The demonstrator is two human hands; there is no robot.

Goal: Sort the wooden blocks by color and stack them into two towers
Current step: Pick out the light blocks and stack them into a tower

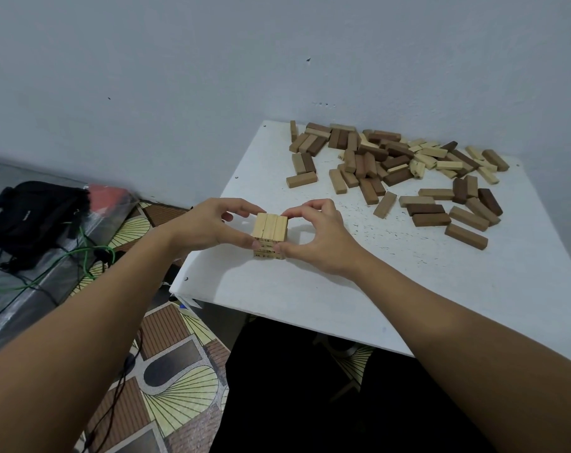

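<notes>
A short tower of light wooden blocks (270, 227) stands near the left front of the white table (343, 289), its top layer three blocks side by side. My left hand (209, 227) pinches the tower's left side with thumb and fingers. My right hand (316, 237) pinches its right side the same way. A loose pile of light, mid-brown and dark brown blocks (398, 165) lies scattered over the table's far right part.
The table stands against a grey wall. Left of it are a black bag (32, 214) and green and black cables (81, 259) on a grey surface. Patterned floor shows below, and my dark-clothed legs sit under the table's front edge.
</notes>
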